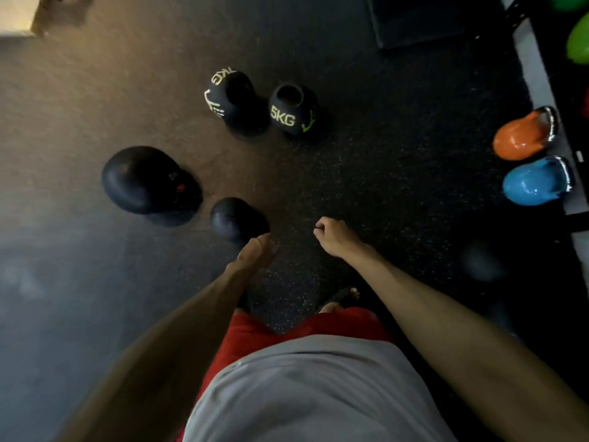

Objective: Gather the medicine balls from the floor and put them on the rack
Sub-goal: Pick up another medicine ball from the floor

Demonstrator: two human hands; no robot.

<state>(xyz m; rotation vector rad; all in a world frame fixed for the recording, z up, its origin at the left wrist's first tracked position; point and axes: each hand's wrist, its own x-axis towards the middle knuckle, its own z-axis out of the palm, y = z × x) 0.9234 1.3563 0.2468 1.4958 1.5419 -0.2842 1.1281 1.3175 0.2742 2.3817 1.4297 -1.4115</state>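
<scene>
Several black medicine balls lie on the dark rubber floor. A large plain ball (145,180) sits at the left, a small one (236,218) just right of it. Farther off are a ball marked 7KG (231,97) and one marked 5KG (291,110), both with yellow-green print. My left hand (256,253) hangs with straight fingers just below the small ball, holding nothing. My right hand (331,236) is loosely curled and empty, to the right of the small ball. The rack (538,74) runs along the right edge.
An orange kettlebell (522,135) and a blue kettlebell (535,183) stand at the rack's foot, with green balls (578,43) on the rack above. A black mat (424,17) lies at the top, and a wooden box (19,14) at top left.
</scene>
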